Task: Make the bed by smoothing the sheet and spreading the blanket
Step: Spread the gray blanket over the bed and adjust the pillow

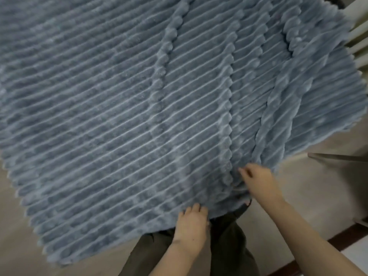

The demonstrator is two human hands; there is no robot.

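Note:
A grey-blue ribbed fleece blanket (119,100) fills most of the view, spread out with several long folds running up its right half. My left hand (192,222) grips the blanket's near edge, fingers curled over the hem. My right hand (256,180) sits a little further up and to the right, fingers pinching a fold at the edge. The sheet and the bed beneath are hidden by the blanket.
Beige floor (310,188) shows at the right and the lower left. My dark trousers (229,246) stand under the blanket's near edge. A dark skirting strip (342,238) runs along the lower right. Pale slats (360,36) stand at the top right.

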